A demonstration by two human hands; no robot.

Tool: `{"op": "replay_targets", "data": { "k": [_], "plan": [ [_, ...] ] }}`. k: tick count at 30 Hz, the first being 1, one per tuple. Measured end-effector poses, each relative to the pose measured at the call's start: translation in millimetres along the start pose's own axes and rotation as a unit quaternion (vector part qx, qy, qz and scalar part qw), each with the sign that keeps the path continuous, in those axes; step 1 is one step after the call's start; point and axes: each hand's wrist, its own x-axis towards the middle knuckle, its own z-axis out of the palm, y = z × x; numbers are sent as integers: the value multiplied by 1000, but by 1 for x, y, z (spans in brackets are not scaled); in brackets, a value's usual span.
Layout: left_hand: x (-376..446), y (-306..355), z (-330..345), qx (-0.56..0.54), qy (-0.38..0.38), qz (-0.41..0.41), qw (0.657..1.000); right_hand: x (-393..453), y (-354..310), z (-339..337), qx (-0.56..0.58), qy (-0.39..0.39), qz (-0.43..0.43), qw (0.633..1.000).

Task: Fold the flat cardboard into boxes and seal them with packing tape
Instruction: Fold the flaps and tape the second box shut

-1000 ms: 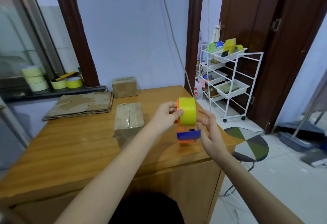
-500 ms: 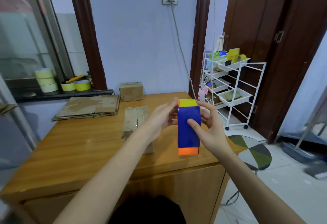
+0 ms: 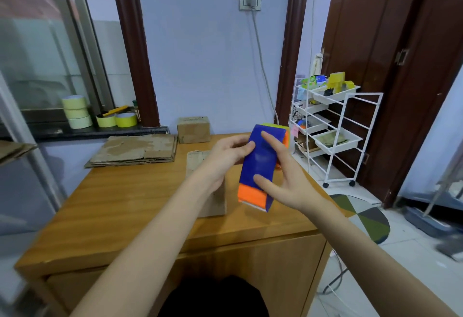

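Both hands on the tape dispenser [image 3: 259,166] — left hand [image 3: 225,154] gripping its far side, right hand [image 3: 285,179] clasping the face — with the folded box [image 3: 200,164] just beyond, leftward on the table [image 3: 125,204].

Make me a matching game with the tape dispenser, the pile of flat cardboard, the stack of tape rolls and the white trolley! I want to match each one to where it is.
Things:
1. tape dispenser
2. pile of flat cardboard
3. stack of tape rolls
4. white trolley

Places:
A. on the window ledge, far left
B. standing on the floor by the brown door
C. held in both hands above the table
D. lying on the back left part of the table

Pairs: 1-C, 2-D, 3-A, 4-B
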Motion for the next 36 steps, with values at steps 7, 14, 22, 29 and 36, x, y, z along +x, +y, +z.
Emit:
{"op": "replay_targets", "data": {
  "k": [7, 14, 22, 29, 36],
  "plan": [
    [-5, 21, 2, 71, -59, -19, 996, 7, 7, -3, -151, -3, -94, 984],
    [-21, 24, -10, 189, 66, -4, 980, 0, 6, 29, -2, 185, -2, 983],
    [-47, -13, -35, 3, 123, -141, 982, 12, -8, 41, 127, 276, 37, 952],
    [-52, -19, -26, -271, 119, -175, 939, 20, -8, 58, 124, 310, 40, 942],
    [-53, -27, -19, -262, 181, -146, 937, 20, -14, 68, 147, 313, 44, 937]
  ]
}}
